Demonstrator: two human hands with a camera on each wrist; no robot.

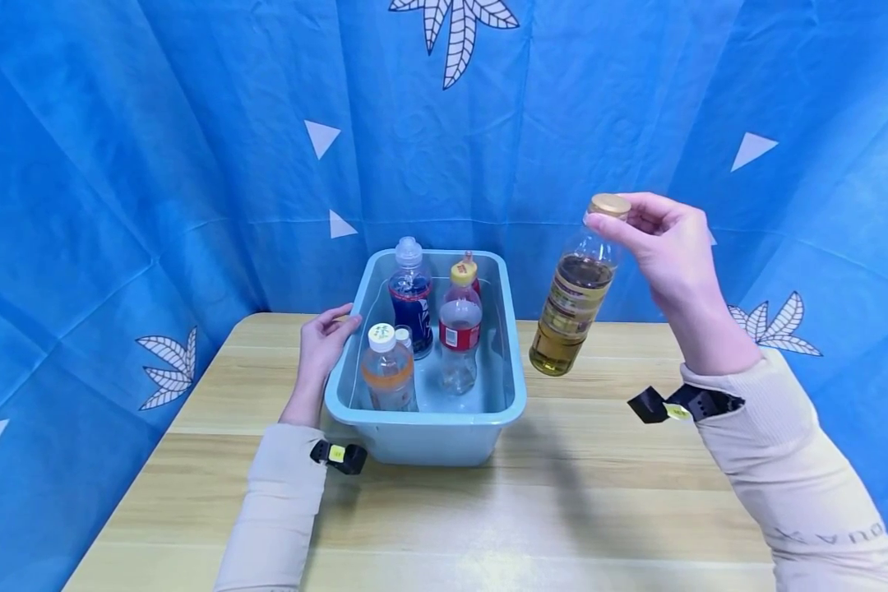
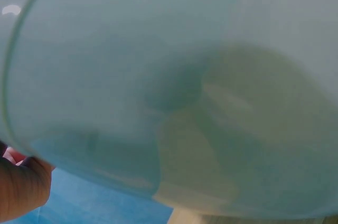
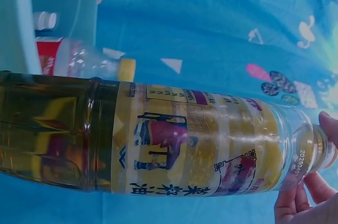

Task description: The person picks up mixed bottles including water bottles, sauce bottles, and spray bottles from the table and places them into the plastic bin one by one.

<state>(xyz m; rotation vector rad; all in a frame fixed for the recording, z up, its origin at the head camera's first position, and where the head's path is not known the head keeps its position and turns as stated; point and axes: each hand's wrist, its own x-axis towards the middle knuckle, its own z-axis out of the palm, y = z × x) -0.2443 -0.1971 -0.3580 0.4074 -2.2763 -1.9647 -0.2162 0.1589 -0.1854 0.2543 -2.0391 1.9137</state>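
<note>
My right hand (image 1: 669,238) grips a bottle of cooking oil (image 1: 573,300) by the neck, just under its gold cap. Tilted, with its base toward the bin, the bottle hangs above the table to the bin's right; its yellow label fills much of the right wrist view. My left hand (image 1: 327,339) holds the left rim of a light blue plastic bin (image 1: 429,436), thumb at the rim. Inside stand a bottle with dark blue liquid (image 1: 412,304), a yellow-capped bottle with a red label (image 1: 459,337), and a clear bottle with an orange band (image 1: 388,378).
A small white-capped bottle (image 1: 404,335) and a red bottle (image 1: 469,261), both partly hidden, are also in the bin. The bin stands on a light wooden table (image 1: 599,493). Blue patterned cloth (image 1: 266,164) hangs behind and at both sides.
</note>
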